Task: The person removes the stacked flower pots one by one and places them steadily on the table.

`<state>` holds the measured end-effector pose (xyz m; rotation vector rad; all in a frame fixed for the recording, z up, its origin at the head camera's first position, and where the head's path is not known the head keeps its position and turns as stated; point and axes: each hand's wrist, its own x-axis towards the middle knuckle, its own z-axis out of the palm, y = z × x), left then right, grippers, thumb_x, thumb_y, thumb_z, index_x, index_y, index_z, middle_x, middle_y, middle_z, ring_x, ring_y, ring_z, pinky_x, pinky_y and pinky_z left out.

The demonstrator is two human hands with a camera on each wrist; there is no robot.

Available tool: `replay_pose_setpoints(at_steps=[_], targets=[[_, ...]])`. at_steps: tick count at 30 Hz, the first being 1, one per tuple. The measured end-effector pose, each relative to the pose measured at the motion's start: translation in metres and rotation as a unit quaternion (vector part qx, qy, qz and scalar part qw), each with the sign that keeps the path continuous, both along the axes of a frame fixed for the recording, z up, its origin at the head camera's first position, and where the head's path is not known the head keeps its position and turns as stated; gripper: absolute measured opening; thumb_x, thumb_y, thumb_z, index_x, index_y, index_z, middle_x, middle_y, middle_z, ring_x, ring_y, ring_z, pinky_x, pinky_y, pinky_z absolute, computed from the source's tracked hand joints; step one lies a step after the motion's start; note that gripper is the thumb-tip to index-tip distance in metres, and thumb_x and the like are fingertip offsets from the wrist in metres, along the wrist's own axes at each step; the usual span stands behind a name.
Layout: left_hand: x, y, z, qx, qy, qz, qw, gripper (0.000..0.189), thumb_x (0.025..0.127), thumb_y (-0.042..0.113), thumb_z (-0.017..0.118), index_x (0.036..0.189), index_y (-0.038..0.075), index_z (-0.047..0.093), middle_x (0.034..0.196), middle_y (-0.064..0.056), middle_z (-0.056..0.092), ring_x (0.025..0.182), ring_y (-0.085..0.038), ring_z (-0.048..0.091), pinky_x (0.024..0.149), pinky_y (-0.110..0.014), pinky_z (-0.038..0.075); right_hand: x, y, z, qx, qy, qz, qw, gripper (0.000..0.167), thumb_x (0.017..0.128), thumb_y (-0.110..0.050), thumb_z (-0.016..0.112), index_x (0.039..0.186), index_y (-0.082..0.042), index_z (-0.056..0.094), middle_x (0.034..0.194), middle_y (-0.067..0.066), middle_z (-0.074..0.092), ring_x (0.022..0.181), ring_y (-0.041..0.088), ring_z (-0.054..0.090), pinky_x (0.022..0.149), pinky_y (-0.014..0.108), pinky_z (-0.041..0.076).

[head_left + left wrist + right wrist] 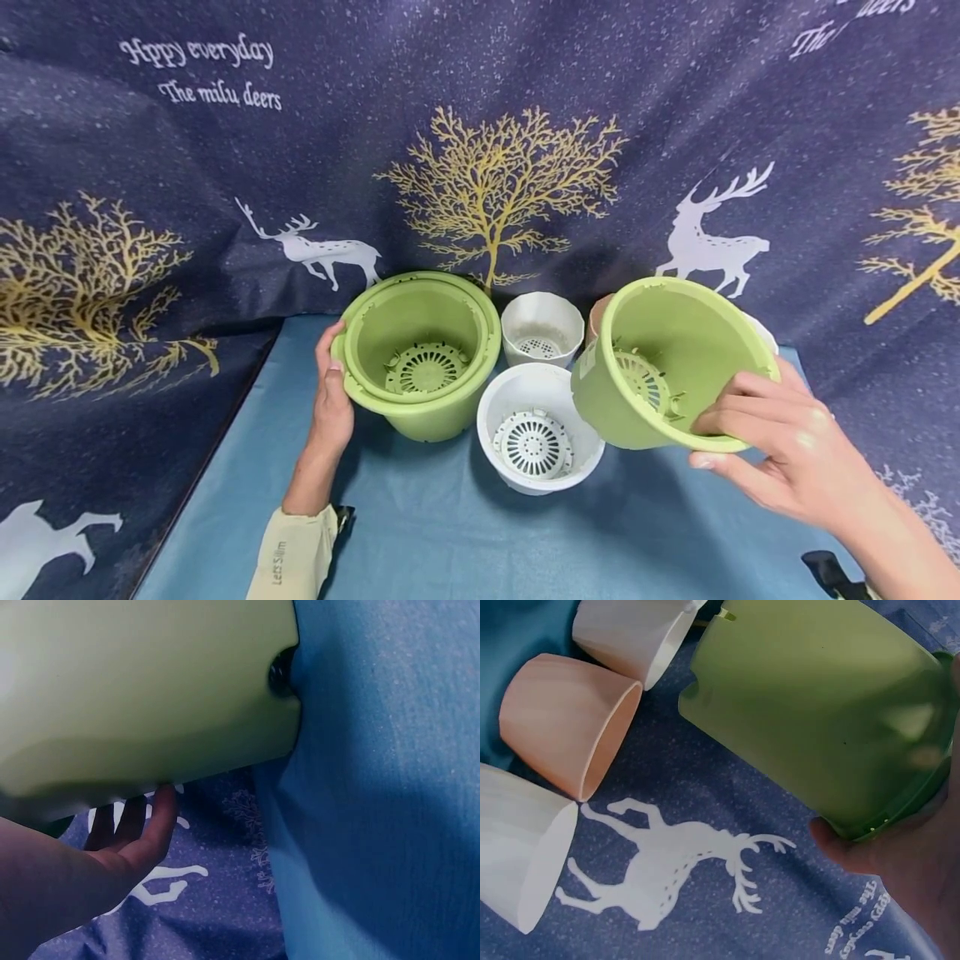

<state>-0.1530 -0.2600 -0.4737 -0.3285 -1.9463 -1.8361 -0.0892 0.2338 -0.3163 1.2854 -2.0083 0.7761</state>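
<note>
On the left of the table a green flower pot [427,421] shows two rims, one inside the other, and a slotted bottom. My left hand [333,408] holds it by the left side of its rim; in the left wrist view the fingers [161,817] reach up against its wall. At the right, my right hand [780,442] grips the near right rim of another green flower pot [622,408], fingers over the inside and thumb below the rim. That pot is tilted, its mouth towards me. Between the two green pots stands a white flower pot [506,450] with a slotted base.
Behind stand a small white faceted pot [543,321], a peach pot [570,720] and another white pot [525,840], the last two largely covered by the green pot in the head view. A blue cloth [450,533] covers the table; a dark printed curtain [337,150] hangs behind.
</note>
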Motion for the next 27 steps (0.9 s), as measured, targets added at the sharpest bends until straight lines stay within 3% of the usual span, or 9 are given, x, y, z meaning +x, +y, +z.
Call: replay_pose_setpoints(at_steps=[8,27], targets=[[-0.001,0.0,0.0,-0.005,-0.005,-0.001,1.0,0.054,0.111,0.013,0.022,0.164,0.003,0.026,0.169,-0.017,0.026,0.143,-0.015,0.039,0.115,-0.02,0.031,0.005,0.007,-0.003,-0.023,-0.004,-0.012,0.9997,0.041,0.102,-0.048,0.067,0.078,-0.016,0.075,0.075,-0.011,0.062,0.075,0.005,0.049,0.107,0.029,0.026],[0.0,-0.001,-0.001,-0.005,-0.012,0.003,0.9999,0.054,0.11,0.013,0.023,0.164,0.004,0.026,0.169,-0.015,0.026,0.145,-0.015,0.037,0.116,-0.02,0.03,0.017,0.02,-0.015,-0.021,-0.016,-0.039,0.9989,0.042,0.103,-0.049,0.066,0.079,-0.017,0.076,0.076,-0.012,0.064,0.075,0.004,0.049,0.109,0.029,0.027]])
